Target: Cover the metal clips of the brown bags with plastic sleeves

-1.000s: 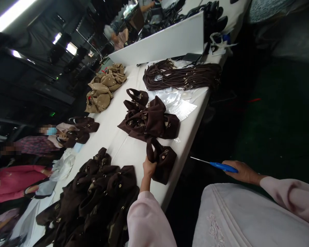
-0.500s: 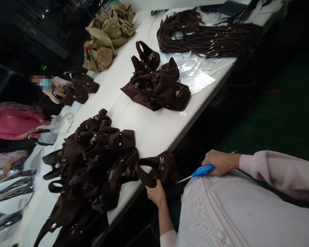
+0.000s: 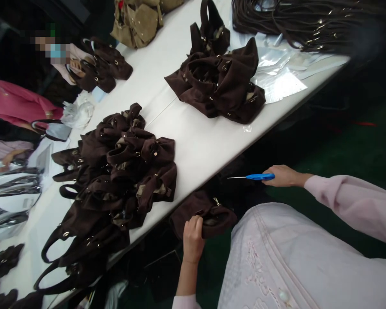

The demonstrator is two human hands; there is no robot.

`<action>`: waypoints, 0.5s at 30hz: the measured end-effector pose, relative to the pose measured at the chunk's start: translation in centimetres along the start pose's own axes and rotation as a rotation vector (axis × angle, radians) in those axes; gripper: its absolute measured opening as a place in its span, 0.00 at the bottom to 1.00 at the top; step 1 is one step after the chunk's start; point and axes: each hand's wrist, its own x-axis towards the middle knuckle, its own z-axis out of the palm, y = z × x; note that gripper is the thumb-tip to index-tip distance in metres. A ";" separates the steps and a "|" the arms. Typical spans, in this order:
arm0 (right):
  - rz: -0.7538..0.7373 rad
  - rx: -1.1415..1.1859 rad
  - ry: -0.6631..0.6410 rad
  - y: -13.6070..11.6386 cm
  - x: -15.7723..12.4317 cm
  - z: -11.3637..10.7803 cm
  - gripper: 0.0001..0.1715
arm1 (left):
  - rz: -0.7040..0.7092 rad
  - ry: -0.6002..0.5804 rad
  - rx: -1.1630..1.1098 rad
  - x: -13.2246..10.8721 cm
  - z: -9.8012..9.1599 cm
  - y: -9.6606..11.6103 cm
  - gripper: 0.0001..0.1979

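My left hand grips a dark brown handbag by its upper edge, just off the table's near edge. A gold metal clasp shows on the bag, and its opening faces my body. My right hand is closed round the blue handle of a slim pointed tool. Its thin metal tip points left, above the bag and apart from it. Whether the tool has one blade or two I cannot make out.
Brown handbags lie heaped on the white table, with a smaller brown pile farther back. Tan bags, brown straps and clear plastic sheets lie beyond. Several people work along the left side, including one in a pink sleeve.
My left hand has turned the handbag and shifted its hold from the handle to the upper edge. My right hand has raised the tool away from the bag. The camera view has shifted.
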 end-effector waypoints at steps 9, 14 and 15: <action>-0.234 0.081 -0.119 -7.2 0.7 5.0 0.13 | 0.341 -0.233 0.075 0.7 2.2 2.4 0.18; -0.269 0.101 -0.098 -6.3 -0.1 5.0 0.14 | 0.356 -0.289 0.047 1.9 2.9 3.6 0.16; -0.276 0.097 -0.105 -6.2 -0.3 4.8 0.14 | 0.357 -0.294 0.038 2.0 3.0 3.8 0.15</action>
